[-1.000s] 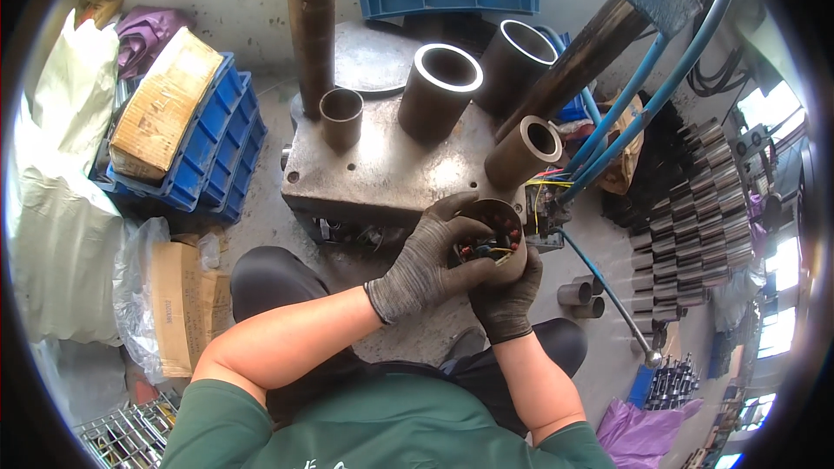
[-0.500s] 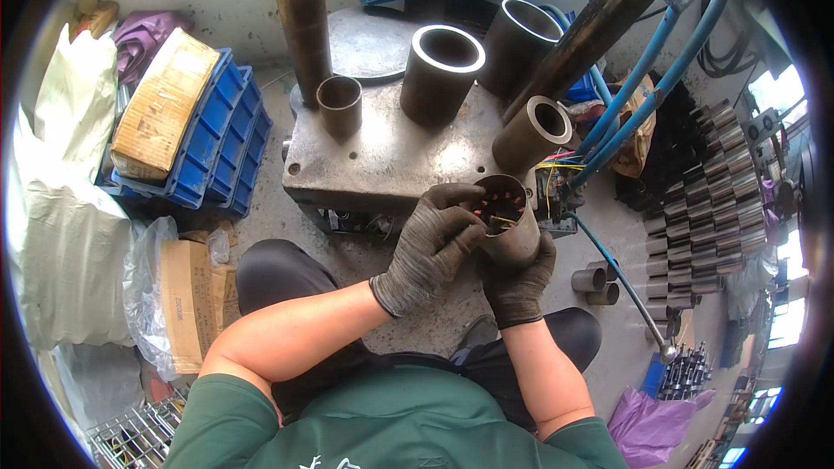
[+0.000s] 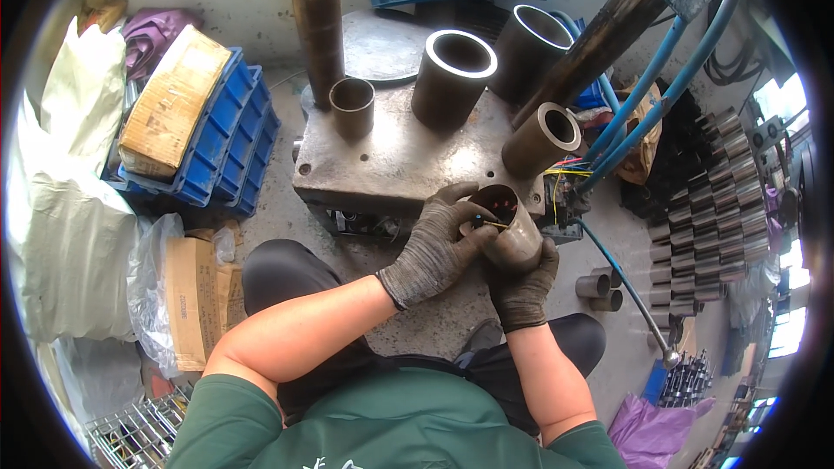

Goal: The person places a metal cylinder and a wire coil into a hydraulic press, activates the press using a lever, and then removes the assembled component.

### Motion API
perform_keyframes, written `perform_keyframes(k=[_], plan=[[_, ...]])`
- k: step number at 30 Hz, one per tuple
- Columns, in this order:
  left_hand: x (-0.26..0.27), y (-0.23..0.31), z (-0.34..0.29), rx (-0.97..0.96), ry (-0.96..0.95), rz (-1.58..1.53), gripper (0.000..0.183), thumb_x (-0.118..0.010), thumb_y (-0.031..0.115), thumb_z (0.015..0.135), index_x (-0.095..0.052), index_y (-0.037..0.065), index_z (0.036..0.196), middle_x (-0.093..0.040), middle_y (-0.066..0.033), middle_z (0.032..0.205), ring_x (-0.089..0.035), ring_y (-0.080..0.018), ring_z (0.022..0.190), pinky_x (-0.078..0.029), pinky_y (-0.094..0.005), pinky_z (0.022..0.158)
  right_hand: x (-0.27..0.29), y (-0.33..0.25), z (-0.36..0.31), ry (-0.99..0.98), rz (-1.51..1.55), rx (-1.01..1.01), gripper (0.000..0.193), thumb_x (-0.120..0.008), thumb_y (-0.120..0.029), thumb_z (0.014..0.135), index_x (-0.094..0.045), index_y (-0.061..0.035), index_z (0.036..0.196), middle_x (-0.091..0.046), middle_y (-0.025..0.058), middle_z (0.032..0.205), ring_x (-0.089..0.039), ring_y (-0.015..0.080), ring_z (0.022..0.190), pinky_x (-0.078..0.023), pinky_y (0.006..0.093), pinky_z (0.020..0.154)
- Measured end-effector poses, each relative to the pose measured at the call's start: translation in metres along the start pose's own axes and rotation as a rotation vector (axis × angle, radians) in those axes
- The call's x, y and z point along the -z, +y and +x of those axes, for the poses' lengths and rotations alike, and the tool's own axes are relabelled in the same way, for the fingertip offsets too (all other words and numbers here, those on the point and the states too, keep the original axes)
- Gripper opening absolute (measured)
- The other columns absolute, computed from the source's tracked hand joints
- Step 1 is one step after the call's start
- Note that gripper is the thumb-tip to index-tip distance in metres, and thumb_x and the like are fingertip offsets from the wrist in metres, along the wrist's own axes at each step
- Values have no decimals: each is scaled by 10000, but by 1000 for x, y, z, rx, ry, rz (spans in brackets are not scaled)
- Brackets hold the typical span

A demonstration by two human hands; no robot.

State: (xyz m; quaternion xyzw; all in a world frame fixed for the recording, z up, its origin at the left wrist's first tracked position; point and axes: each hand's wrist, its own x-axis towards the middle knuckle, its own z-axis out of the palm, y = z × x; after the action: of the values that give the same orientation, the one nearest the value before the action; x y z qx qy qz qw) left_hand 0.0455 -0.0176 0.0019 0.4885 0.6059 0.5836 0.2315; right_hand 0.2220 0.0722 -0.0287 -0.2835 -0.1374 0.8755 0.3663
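A grey metal cylinder is tilted with its open mouth up and to the left. Inside it show reddish bits and a thin yellow wire. My right hand, in a dark grey work glove, wraps the cylinder low on its right and near side. My left hand, gloved alike, is at the left rim with thumb and fingers closed together. A small dark end beside the yellow wire shows at those fingertips; what exactly they pinch is partly hidden.
Beyond my hands stands a metal block bearing a short tube, thick-walled cylinders and posts. Blue hoses and a ball-ended lever lie right. Several stacked cylinders are far right, blue crates left.
My left fingertips have shifted from over the cylinder's mouth to its left rim, and the dark end now shows there. The whole scene sits slightly further right and lower in view.
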Motion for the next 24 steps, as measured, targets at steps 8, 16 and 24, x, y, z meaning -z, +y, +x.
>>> perform_keyframes(k=[8,16,24], plan=[[0,-8,-1,103,-53,-249,178,-687,162,1018,-739,0,1071,-554,-164,1502,-554,-249,1356,-469,-391,1130,0,6,1,-44,-63,28,884,-647,-629,881,-459,-81,1550,-554,195,1491,-554,401,1367,-451,554,1195],[14,9,-6,359,-86,-790,552,-638,354,1085,-588,-35,1474,-715,-35,1119,-632,-95,1066,-494,-286,1027,0,14,8,-99,-64,-29,937,-608,-648,907,-385,-61,1602,-490,224,1558,-491,413,1434,-388,549,1249],[27,11,-4,376,-71,-761,528,-705,287,1027,-560,-4,1443,-688,-122,1298,-628,-186,1191,-497,-342,1082,0,12,-3,-108,-84,-68,881,-595,-649,906,-431,-98,1573,-513,189,1534,-508,387,1417,-410,551,1222]])
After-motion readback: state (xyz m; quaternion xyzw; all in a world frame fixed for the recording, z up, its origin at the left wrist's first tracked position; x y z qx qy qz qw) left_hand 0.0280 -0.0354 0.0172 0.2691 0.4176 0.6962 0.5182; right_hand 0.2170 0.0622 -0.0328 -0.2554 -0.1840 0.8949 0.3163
